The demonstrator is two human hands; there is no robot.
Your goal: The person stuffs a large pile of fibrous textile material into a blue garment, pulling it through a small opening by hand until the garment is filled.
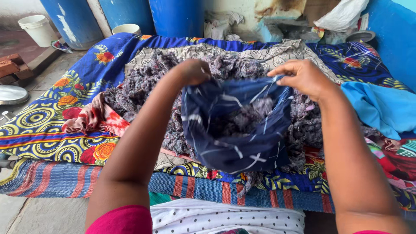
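Head view shows us holding a navy cloth bag (236,130) open over the middle of the bed; our left hand (193,71) and right hand (303,78) each pinch its rim, grips closed on the fabric. Grey fibre stuffing (143,86) fills the bag and lies heaped beneath it on a patterned grey sheet (277,52). A blue floral bedspread (47,125) covers the bed to its near edge. Blue barrels (173,17) and a white bucket (37,29) stand beyond the far edge, on concrete floor.
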